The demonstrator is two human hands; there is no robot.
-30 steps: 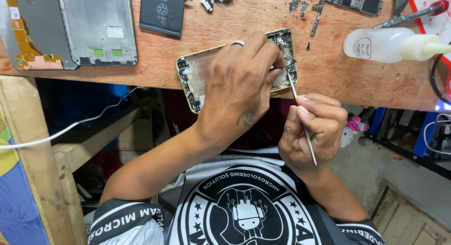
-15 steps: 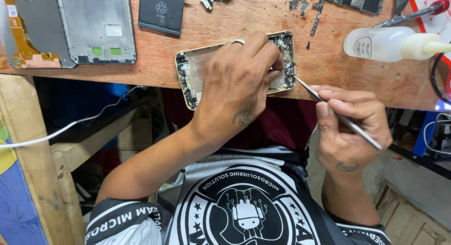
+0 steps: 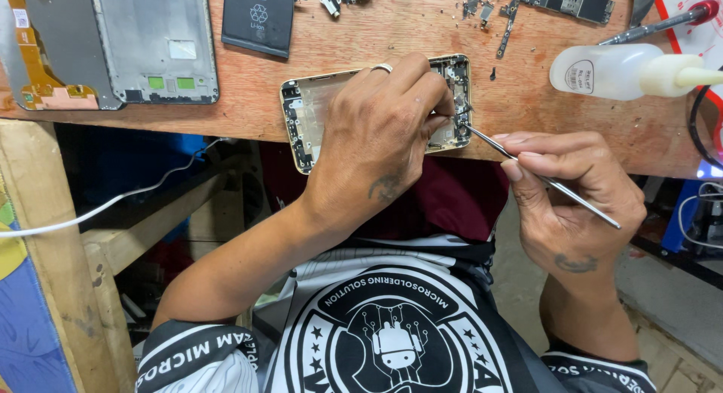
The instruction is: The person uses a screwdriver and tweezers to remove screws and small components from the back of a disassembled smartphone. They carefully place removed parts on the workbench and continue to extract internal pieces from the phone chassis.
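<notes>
An opened phone housing (image 3: 309, 114), gold-edged with bare inner parts, lies at the front edge of the wooden bench (image 3: 422, 39). My left hand (image 3: 376, 137), a ring on one finger, lies over its middle and right half and holds it down. My right hand (image 3: 572, 197) holds thin metal tweezers (image 3: 542, 178) like a pen. Their tip touches the housing's right end, just by my left fingertips. Most of the housing's inside is hidden under my left hand.
On the bench lie a grey tablet frame (image 3: 154, 42) with a gold flex strip (image 3: 34, 69), a black battery (image 3: 260, 16), a circuit board (image 3: 565, 1), small loose parts (image 3: 482, 9), a white squeeze bottle (image 3: 625, 70) and a red-tipped tool (image 3: 663, 24). A white cable (image 3: 113, 201) hangs below left.
My right hand has swung out to the right and turned the tweezers from upright to a flat slant, tip still at the housing's right end. My left hand has stayed put.
</notes>
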